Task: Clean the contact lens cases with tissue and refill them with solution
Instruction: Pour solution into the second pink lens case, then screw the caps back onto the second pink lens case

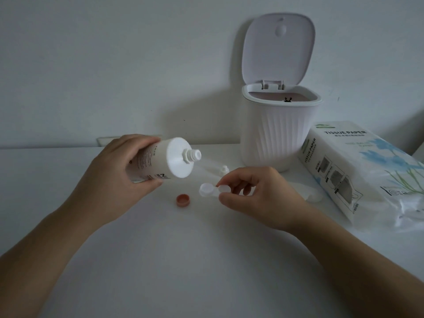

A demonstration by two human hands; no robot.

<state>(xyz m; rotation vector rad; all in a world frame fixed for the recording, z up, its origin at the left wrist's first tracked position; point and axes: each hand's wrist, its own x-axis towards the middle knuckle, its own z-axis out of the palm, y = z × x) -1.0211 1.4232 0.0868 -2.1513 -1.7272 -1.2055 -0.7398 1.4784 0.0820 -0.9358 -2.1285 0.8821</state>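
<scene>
Above and just left of my right hand (254,193), the solution bottle (160,159) lies tipped on its side in my left hand (121,171), fingers and thumb wrapped round its body, its uncapped nozzle aimed toward the contact lens case (212,190). My right thumb and fingertips pinch the case at its right well, presumably to steady the exposed left well under the nozzle. A pink cap (183,200) rests below the bottle, set apart. Behind the right hand stand the open bin (280,131) and tissue pack (362,171). I judge refilling imminent.
</scene>
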